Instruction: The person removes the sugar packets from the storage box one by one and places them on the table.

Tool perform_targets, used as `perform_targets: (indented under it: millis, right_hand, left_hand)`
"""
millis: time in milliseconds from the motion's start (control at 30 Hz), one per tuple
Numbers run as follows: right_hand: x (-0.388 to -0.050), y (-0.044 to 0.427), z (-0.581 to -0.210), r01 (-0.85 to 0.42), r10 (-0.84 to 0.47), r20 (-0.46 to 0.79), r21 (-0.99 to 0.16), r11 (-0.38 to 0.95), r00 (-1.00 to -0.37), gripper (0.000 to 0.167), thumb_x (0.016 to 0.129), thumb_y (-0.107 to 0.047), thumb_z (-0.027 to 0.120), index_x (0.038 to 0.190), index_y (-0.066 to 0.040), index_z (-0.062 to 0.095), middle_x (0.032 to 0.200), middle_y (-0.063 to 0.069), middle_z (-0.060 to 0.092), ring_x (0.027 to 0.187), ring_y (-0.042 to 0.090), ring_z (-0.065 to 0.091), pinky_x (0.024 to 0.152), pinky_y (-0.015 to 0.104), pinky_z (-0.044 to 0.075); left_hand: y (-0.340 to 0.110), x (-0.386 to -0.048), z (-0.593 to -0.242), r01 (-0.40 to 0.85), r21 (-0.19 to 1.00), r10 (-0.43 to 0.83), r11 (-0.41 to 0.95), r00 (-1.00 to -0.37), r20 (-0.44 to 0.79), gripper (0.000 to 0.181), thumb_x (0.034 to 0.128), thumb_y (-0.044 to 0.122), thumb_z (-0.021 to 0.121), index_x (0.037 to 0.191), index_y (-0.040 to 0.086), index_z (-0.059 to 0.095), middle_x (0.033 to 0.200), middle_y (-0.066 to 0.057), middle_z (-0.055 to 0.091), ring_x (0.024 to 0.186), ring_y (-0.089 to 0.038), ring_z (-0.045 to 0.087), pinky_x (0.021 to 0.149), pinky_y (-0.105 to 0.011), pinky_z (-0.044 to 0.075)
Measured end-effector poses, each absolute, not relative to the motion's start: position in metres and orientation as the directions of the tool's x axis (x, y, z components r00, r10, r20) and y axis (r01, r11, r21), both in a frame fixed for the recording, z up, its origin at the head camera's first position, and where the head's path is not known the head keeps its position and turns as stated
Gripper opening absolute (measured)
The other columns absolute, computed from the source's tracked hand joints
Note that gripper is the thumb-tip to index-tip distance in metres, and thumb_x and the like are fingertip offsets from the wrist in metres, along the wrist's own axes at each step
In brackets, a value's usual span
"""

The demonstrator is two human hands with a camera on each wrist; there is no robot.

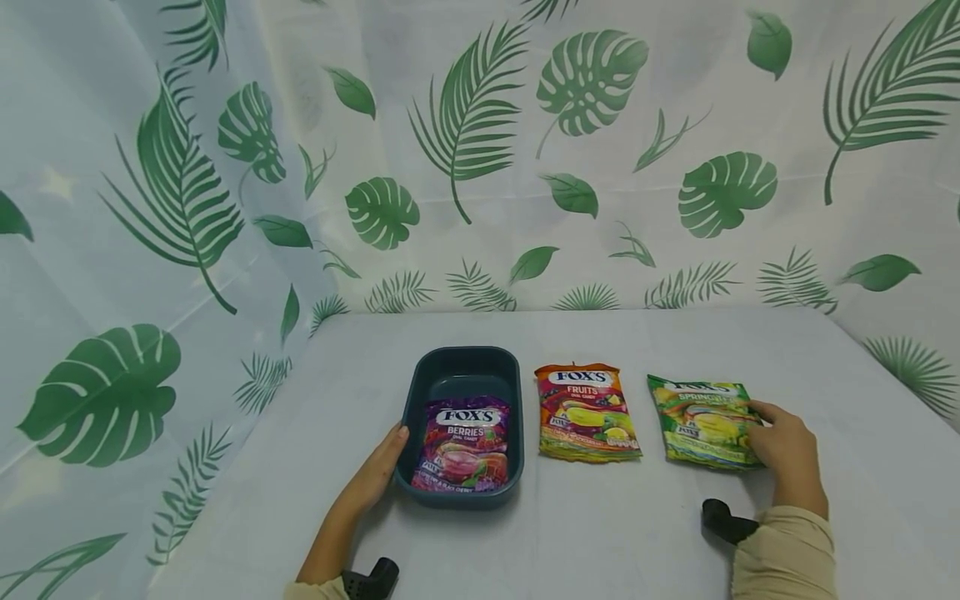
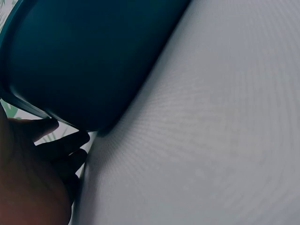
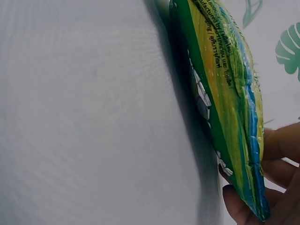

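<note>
A dark teal bin [image 1: 457, 500] stands on the white table with a purple berries candy bag [image 1: 461, 446] lying in it. My left hand [image 1: 373, 471] touches the bin's left side; in the left wrist view the fingers of that hand [image 2: 47, 164] rest against the bin wall [image 2: 89, 56]. My right hand [image 1: 791, 450] pinches the right edge of the green candy bag [image 1: 705, 425]. From the right wrist view, the thumb and fingers of this hand [image 3: 272, 178] hold the end of the bag [image 3: 225, 93], one side of it facing the camera.
Between the bin and the green bag lies a red and orange fruits candy bag [image 1: 587, 412]. Leaf-printed white cloth [image 1: 480, 233] hangs behind and at the left of the white table [image 1: 600, 533].
</note>
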State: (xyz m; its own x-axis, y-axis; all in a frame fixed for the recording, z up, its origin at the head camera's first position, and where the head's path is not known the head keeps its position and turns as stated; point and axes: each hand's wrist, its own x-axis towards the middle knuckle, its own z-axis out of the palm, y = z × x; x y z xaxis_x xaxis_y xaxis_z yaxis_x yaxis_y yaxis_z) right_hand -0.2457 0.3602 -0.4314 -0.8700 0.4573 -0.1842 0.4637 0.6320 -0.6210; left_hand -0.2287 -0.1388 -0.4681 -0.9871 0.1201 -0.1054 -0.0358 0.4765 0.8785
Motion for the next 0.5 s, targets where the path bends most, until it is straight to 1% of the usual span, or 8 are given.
perform_targets:
  millis: [100,200,300,500]
  right_hand:
    - [-0.2443,0.3609,-0.4303,0.456,0.437,-0.193,-0.613,0.646,-0.879,0.054,0.091,-0.013,0.034,0.141,0.004,0.022,0.141,0.034,0.022,0.128,0.053,0.018,0.103,0.06,0.022]
    - [-0.2428,0.3621,-0.4271,0.45,0.414,-0.21,-0.608,0.654,-0.886,0.054,0.094,-0.019,0.03,0.141,0.005,0.018,0.141,0.034,0.02,0.129,0.053,0.016,0.104,0.06,0.02]
    - [-0.2415,0.3638,-0.4263,0.453,0.405,-0.227,-0.612,0.648,-0.886,0.057,0.094,-0.023,0.029,0.141,0.005,0.016,0.142,0.034,0.018,0.13,0.052,0.014,0.104,0.061,0.02]
    - [-0.2426,0.3633,-0.4238,0.479,0.419,-0.25,-0.606,0.635,-0.873,0.06,0.093,-0.027,0.028,0.142,0.004,0.013,0.142,0.037,0.012,0.129,0.054,0.013,0.103,0.061,0.021]
  left_hand:
    - [-0.1386,-0.2286,-0.467,-0.024,0.885,0.128,0.466,-0.987,-0.094,0.063,0.098,0.046,0.021,0.145,0.004,0.019,0.149,-0.02,0.021,0.138,-0.04,0.015,0.107,-0.062,0.011]
    - [-0.138,-0.2289,-0.4667,-0.019,0.886,0.132,0.462,-0.987,-0.09,0.062,0.0985,0.045,0.02,0.145,0.004,0.019,0.15,-0.02,0.021,0.138,-0.039,0.015,0.108,-0.061,0.011]
    - [-0.137,-0.2296,-0.4673,-0.016,0.884,0.134,0.466,-0.987,-0.089,0.063,0.0981,0.046,0.02,0.145,0.004,0.019,0.15,-0.02,0.021,0.138,-0.039,0.016,0.108,-0.061,0.011]
    - [-0.1372,-0.2293,-0.4675,-0.012,0.887,0.134,0.462,-0.987,-0.083,0.064,0.0976,0.048,0.02,0.145,0.005,0.02,0.15,-0.019,0.022,0.138,-0.039,0.016,0.108,-0.061,0.011]
